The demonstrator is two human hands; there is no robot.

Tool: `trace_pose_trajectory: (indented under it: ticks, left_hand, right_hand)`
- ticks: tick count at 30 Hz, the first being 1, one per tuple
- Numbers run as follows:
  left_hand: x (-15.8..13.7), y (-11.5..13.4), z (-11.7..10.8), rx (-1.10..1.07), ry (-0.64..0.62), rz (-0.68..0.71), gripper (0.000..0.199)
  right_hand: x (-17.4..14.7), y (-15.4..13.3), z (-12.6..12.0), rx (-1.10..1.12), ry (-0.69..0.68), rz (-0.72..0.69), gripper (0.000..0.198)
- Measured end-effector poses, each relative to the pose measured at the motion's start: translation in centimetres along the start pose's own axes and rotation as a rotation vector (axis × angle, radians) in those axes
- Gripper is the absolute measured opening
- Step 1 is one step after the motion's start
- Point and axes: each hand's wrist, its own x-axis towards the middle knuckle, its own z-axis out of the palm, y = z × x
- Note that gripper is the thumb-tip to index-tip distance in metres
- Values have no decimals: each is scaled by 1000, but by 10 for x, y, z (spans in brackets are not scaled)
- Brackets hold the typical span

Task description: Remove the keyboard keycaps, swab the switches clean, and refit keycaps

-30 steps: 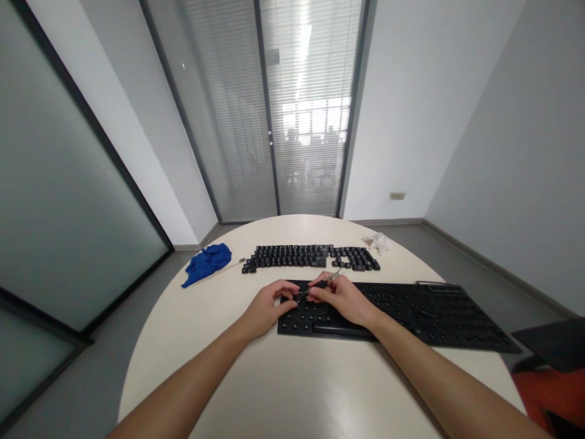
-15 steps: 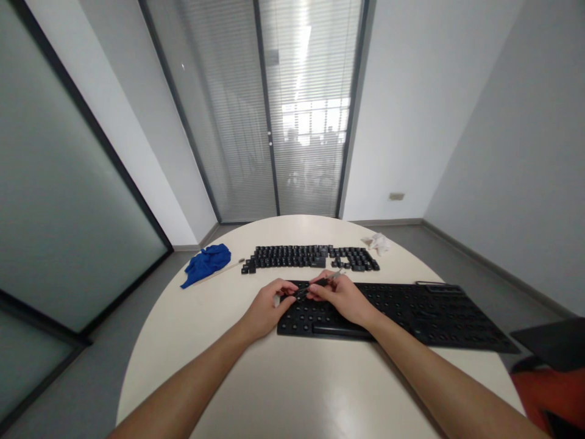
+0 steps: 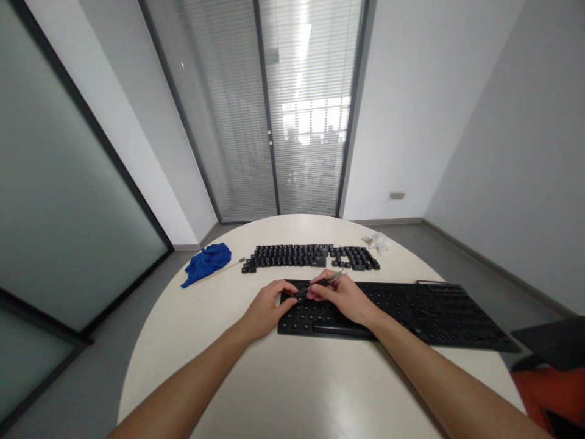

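1. A rounded pale table is spread beneath everything named below; clock directions are taken from the hands, with twelve straight ahead.
2. A black keyboard base is laid on the table, its nine o'clock end under the hands, the rest stretched toward three and four.
3. Loose black keycaps are set in rows at twelve, with a further block at one.
4. By the right hand, a slim tool is pinched between thumb and fingers; the left hand is curled, thumb and forefinger close together, but whether anything is gripped cannot be told.
5. A crumpled blue cloth is placed at ten.
6. Crumpled white tissue is seen at two.
7. The slim tool, dark with silvery prongs, is tilted toward two.
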Motion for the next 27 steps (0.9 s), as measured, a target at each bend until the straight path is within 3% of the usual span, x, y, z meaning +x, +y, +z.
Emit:
trace_pose_trajectory:
  ticks: [5, 19, 27]
  left_hand:
    - [-2, 2, 1, -29, -53, 15, 22]
    - [-2, 5, -4, -85, -117, 41, 14]
    - [-3, -1, -3, -8, 59, 141, 20]
  right_hand:
    - [-1, 0, 0, 0, -12, -10, 38]
    - [-2, -6, 1, 14, -58, 48, 45]
    - [1, -4, -1, 96, 25, 55, 41]
